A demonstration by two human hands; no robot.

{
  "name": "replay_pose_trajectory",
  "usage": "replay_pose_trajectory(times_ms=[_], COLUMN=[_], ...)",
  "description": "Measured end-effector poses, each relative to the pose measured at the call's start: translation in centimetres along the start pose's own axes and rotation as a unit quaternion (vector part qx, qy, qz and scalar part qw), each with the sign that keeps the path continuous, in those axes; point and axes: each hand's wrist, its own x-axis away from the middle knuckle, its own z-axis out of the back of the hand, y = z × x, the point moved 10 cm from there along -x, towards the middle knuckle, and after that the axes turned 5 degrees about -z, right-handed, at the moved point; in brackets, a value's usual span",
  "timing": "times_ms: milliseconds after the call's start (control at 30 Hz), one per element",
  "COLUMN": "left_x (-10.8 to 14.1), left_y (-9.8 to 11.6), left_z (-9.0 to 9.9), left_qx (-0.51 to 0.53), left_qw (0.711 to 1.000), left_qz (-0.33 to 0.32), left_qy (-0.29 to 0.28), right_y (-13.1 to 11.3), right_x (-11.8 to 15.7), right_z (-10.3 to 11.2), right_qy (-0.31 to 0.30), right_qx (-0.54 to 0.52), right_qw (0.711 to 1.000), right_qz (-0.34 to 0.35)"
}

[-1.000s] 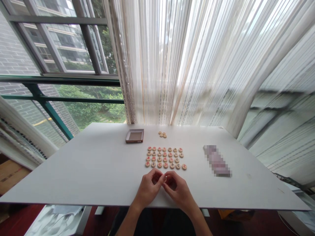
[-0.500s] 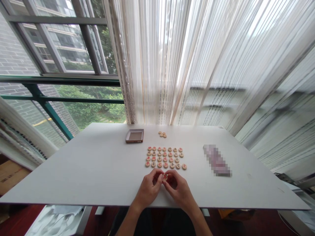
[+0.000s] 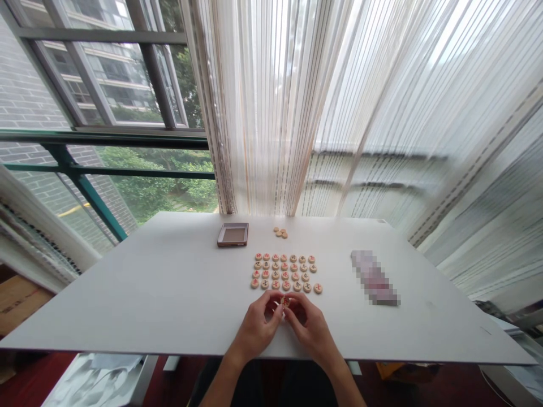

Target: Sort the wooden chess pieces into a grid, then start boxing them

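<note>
A round wooden Chinese chess piece with a red character is pinched at the fingertips of both my hands, just above the near part of the table. My left hand grips it from the left with thumb and fingers. On its other side my right hand holds it the same way, and the fingers partly cover it. Right beyond my fingertips, several rows of Chinese chess pieces lie face up, marked with red or black characters. The front row sticks out one piece farther right.
Farther back lies a small group of pieces showing no clear characters. Left of it sits a shallow open box. A blurred pinkish item rests on the right of the white table. Curtains hang behind the far edge.
The piece between my fingertips has turned and shifted slightly upward. Both hands stay nearly in place. The rows have not been rearranged, and the curtain on the right has swayed.
</note>
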Motion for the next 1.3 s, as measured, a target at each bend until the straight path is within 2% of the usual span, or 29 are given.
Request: replay_pose_trajectory(times_ms=[500, 1000, 1300], left_x=[0.1, 0.1, 0.2], left_y=[-0.1, -0.3, -0.1], left_z=[-0.3, -0.3, -0.5], left_qx=[0.018, -0.003, -0.009], left_qw=[1.000, 1.000, 1.000], left_qz=[-0.001, 0.002, -0.005], left_qy=[-0.002, -0.007, -0.023], right_y=[-0.2, 0.9, 1.0], right_x=[0.0, -0.2, -0.2], right_z=[0.0, 0.2, 0.4], right_qy=[-0.016, 0.003, 0.008], right_qx=[-0.026, -0.017, -0.037], right_qw=[0.999, 0.999, 0.997], right_qz=[-0.019, -0.027, -0.061])
